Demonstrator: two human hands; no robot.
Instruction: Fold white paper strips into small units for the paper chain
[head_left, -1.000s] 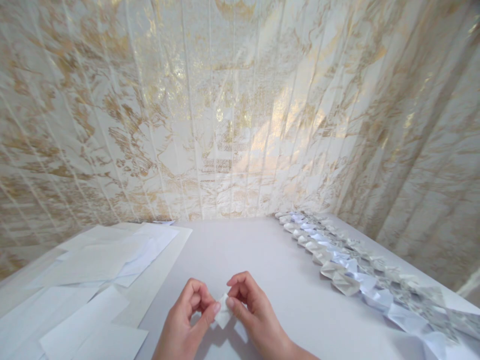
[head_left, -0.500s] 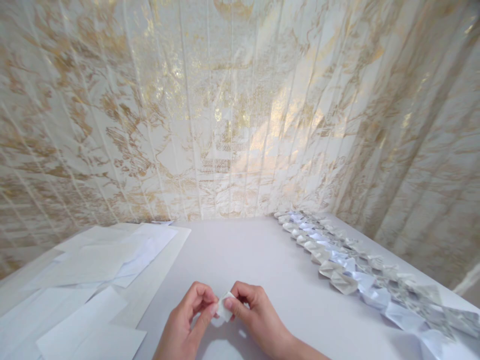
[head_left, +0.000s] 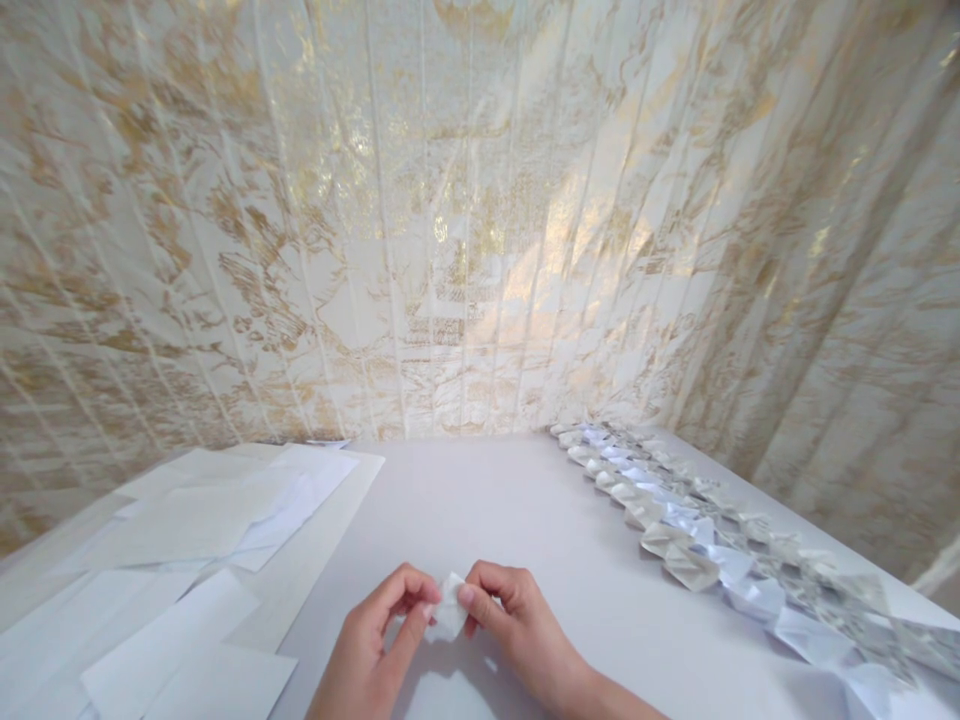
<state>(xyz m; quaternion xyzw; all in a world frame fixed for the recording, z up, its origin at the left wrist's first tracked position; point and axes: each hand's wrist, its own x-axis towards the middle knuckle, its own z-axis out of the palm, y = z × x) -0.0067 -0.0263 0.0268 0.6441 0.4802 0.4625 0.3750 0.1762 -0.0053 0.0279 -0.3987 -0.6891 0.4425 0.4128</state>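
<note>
In the head view, holding a small folded white paper above the counter, low in the middle, between left hand and right hand. With the left grip, pinching the left side of this paper by thumb and finger; with the right grip, pinching the opposite side, thumb laid on the near face. Probably held so, from two sides, to keep such a small and light thing steady and to share the pressure on its folds. Cannot tell the exact shape of the folds, too small and pale to read. To the left, lying flat and overlapping, loose paper sheets, perhaps put there for easy reach of the left hand. To the right, standing in long close rows going toward the curtain, folded paper pieces, white, greyish and patterned; likely lined up in this way to save space and to protect the raised folds from crushing, well apart from the flat sheets.
</note>
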